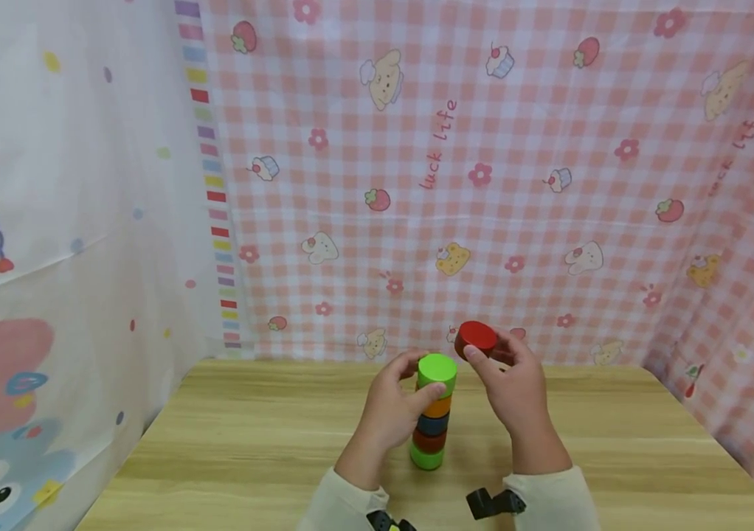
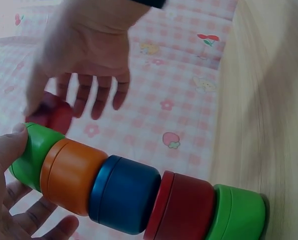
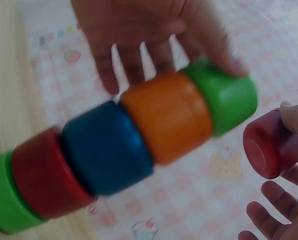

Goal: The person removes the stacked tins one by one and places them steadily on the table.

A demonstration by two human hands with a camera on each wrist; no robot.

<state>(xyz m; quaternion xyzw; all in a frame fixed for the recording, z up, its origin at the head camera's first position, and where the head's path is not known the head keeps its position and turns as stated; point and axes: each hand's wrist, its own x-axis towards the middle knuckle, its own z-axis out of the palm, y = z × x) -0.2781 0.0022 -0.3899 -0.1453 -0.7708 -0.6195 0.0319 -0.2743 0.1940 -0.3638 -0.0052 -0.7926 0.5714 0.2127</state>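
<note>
A column of round blocks stands on the table: a green block (image 2: 239,212) at the bottom, then a dark red block (image 2: 184,206), a blue block (image 2: 125,194), an orange block (image 2: 73,175) and a green block (image 1: 437,369) on top. My left hand (image 1: 392,402) pinches the top green block between thumb and fingers. In my right hand (image 1: 516,383) a separate red round block (image 1: 476,338) is gripped by thumb and fingers, raised just right of the column's top and apart from it in the head view.
The wooden table (image 1: 251,435) reaches back to a pink checked cloth (image 1: 350,184). A white cartoon-print cloth (image 1: 85,258) hangs on the left, and more checked cloth (image 1: 735,295) on the right. Both sleeved wrists carry black straps (image 1: 493,504).
</note>
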